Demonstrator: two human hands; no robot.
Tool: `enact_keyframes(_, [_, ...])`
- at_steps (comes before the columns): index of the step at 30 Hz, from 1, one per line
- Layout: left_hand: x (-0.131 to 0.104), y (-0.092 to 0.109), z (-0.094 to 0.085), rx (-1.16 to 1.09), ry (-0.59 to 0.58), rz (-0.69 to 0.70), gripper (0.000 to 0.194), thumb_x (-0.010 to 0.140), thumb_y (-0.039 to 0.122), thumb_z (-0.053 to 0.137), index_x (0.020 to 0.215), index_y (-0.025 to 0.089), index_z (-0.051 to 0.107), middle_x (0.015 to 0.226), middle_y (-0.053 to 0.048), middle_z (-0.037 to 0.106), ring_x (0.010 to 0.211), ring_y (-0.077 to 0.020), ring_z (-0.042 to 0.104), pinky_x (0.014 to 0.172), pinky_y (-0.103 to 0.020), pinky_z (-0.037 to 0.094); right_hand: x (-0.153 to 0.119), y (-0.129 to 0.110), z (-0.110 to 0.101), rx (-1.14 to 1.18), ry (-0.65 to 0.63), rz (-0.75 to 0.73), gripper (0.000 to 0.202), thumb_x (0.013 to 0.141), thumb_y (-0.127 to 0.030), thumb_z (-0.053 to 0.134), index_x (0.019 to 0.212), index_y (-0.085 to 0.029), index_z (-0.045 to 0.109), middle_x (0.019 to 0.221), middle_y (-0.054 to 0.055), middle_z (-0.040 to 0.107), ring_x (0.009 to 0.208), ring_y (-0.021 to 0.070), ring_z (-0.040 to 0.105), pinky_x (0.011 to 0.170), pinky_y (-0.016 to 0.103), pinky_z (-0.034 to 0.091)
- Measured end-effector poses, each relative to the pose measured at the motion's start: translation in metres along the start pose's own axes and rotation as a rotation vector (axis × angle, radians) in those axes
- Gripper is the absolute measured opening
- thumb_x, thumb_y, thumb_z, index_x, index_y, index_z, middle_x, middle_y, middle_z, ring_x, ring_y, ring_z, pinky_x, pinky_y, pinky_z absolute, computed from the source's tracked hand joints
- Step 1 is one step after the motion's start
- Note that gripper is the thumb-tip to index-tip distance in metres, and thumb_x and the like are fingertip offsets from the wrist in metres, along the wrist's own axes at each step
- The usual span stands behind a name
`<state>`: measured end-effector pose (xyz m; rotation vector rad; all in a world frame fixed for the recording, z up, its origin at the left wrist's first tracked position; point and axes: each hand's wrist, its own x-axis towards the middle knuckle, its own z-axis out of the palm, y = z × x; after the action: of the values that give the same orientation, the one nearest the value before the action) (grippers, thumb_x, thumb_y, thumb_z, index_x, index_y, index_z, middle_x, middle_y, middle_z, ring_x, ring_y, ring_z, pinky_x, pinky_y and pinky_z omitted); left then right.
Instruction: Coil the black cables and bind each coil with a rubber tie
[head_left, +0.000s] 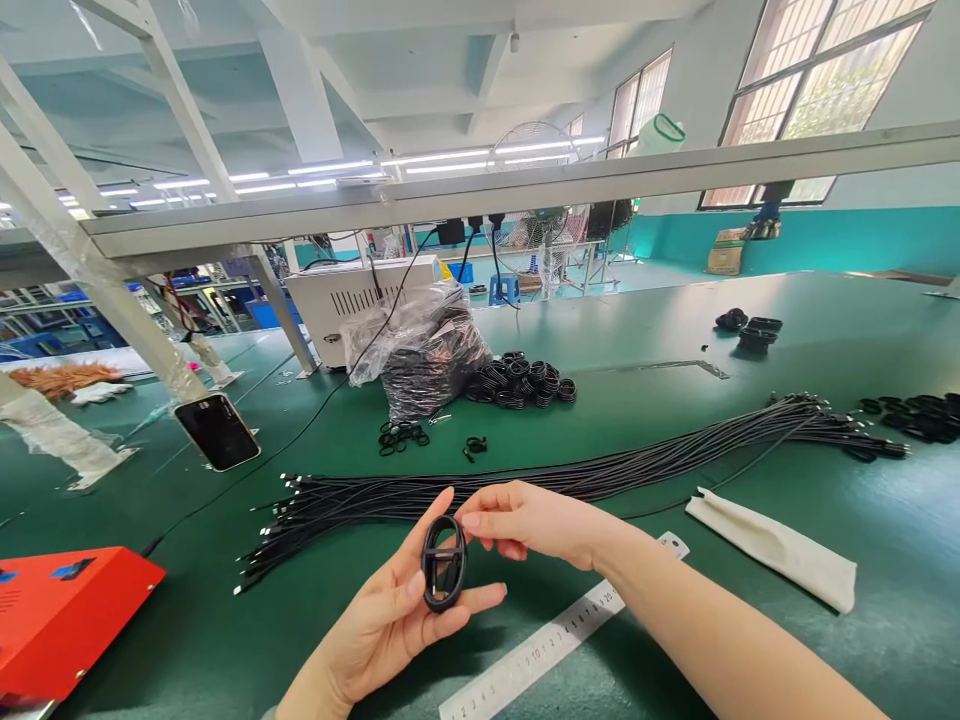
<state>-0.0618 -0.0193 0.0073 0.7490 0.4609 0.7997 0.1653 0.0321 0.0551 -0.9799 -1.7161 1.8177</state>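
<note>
My left hand (pixel 397 605) holds a small coiled black cable (pixel 444 565) upright between thumb and fingers. A dark band or strand crosses the middle of the coil. My right hand (pixel 514 522) is closed, with thumb and forefinger pinched at the coil's upper right edge; what lies right between those fingertips is hidden. Just beyond both hands, a long bundle of straight black cables (pixel 570 478) stretches across the green table (pixel 600 640). Partly below the right forearm lies a steel ruler (pixel 551 640).
Farther back are a pile of coiled cables (pixel 521 380) and a plastic bag (pixel 427 350). A phone (pixel 217 430) leans at the left, near a red machine (pixel 82 625). A folded pale cloth (pixel 772 550) lies at the right. A metal rail (pixel 525 190) spans overhead.
</note>
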Motion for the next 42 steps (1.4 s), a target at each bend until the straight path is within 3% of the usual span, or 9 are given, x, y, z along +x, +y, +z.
enact_keyframes(9, [0.013, -0.003, 0.011, 0.118, 0.194, 0.046, 0.068, 0.089, 0.028, 0.061, 0.147, 0.04, 0.028, 0.138, -0.006, 0.057, 0.118, -0.0317, 0.061, 0.105, -0.045, 0.041, 0.014, 0.015, 0.008, 0.312, 0.165, 0.011, 0.035, 0.069, -0.035, 0.08, 0.088, -0.017, 0.058, 0.063, -0.006, 0.056, 0.049, 0.0056, 0.047, 0.049, 0.019, 0.039])
enact_keyframes(13, [0.018, -0.007, 0.01, 0.291, 0.309, 0.099, 0.065, 0.081, 0.039, 0.069, 0.141, 0.033, 0.044, 0.13, -0.01, 0.062, 0.112, -0.0307, 0.064, 0.095, -0.04, 0.048, 0.017, 0.017, 0.017, 0.321, 0.258, -0.013, 0.04, 0.066, -0.027, 0.081, 0.094, -0.018, 0.053, 0.062, -0.007, 0.06, 0.04, 0.0042, 0.043, 0.041, 0.018, 0.033])
enact_keyframes(16, [0.021, -0.012, 0.01, 0.416, 0.376, 0.179, 0.086, 0.065, 0.03, 0.085, 0.14, 0.036, 0.042, 0.131, -0.01, 0.059, 0.1, -0.0288, 0.069, 0.085, -0.037, 0.053, 0.019, 0.02, 0.024, 0.303, 0.329, 0.0, 0.042, 0.066, -0.025, 0.081, 0.095, -0.018, 0.052, 0.06, -0.009, 0.06, 0.036, 0.0031, 0.038, 0.037, 0.018, 0.028])
enact_keyframes(21, [0.023, -0.016, 0.012, 0.489, 0.457, 0.196, 0.078, 0.065, 0.029, 0.083, 0.135, 0.032, 0.047, 0.127, -0.011, 0.062, 0.094, -0.0289, 0.072, 0.081, -0.037, 0.055, 0.019, 0.021, 0.023, 0.284, 0.262, -0.016, 0.031, 0.074, -0.032, 0.074, 0.092, -0.017, 0.055, 0.066, -0.005, 0.065, 0.034, 0.0022, 0.039, 0.038, 0.018, 0.03])
enact_keyframes(27, [0.023, -0.014, 0.013, 0.468, 0.46, 0.199, 0.075, 0.064, 0.026, 0.084, 0.131, 0.028, 0.051, 0.124, -0.012, 0.065, 0.092, -0.0299, 0.072, 0.082, -0.039, 0.054, 0.021, 0.025, 0.027, 0.356, 0.324, 0.011, 0.045, 0.058, -0.019, 0.081, 0.093, -0.019, 0.053, 0.068, -0.004, 0.068, 0.04, 0.0042, 0.042, 0.037, 0.017, 0.027])
enact_keyframes(31, [0.022, -0.009, 0.014, 0.42, 0.451, 0.179, 0.075, 0.063, 0.026, 0.085, 0.13, 0.028, 0.053, 0.124, -0.012, 0.066, 0.089, -0.0291, 0.073, 0.086, -0.042, 0.053, 0.021, 0.024, 0.029, 0.269, 0.302, -0.059, 0.037, 0.067, -0.031, 0.077, 0.094, -0.02, 0.052, 0.075, -0.003, 0.065, 0.044, 0.0049, 0.044, 0.04, 0.018, 0.033])
enact_keyframes(35, [0.02, -0.004, 0.011, 0.342, 0.407, 0.154, 0.074, 0.066, 0.025, 0.083, 0.133, 0.03, 0.05, 0.119, -0.012, 0.068, 0.098, -0.03, 0.07, 0.089, -0.043, 0.052, 0.015, 0.019, 0.02, -0.146, 0.252, -0.233, 0.062, 0.06, -0.037, 0.084, 0.113, -0.023, 0.055, 0.109, 0.005, 0.058, 0.081, 0.0166, 0.061, 0.072, 0.033, 0.052])
enact_keyframes(38, [0.018, -0.004, 0.009, 0.265, 0.365, 0.166, 0.073, 0.07, 0.027, 0.081, 0.135, 0.031, 0.047, 0.119, -0.012, 0.068, 0.101, -0.0314, 0.069, 0.087, -0.043, 0.053, 0.014, 0.023, 0.019, -0.514, 0.223, -0.387, 0.1, 0.045, -0.033, 0.091, 0.134, -0.03, 0.046, 0.139, 0.01, 0.041, 0.128, 0.0315, 0.039, 0.102, 0.046, 0.036])
enact_keyframes(42, [0.017, -0.005, 0.012, 0.233, 0.34, 0.149, 0.061, 0.074, 0.026, 0.078, 0.129, 0.029, 0.053, 0.113, -0.011, 0.071, 0.095, -0.0295, 0.071, 0.066, -0.03, 0.055, 0.023, 0.034, 0.025, -0.714, 0.203, -0.486, 0.093, 0.055, -0.037, 0.087, 0.137, -0.03, 0.044, 0.15, 0.011, 0.035, 0.137, 0.0337, 0.029, 0.109, 0.05, 0.021])
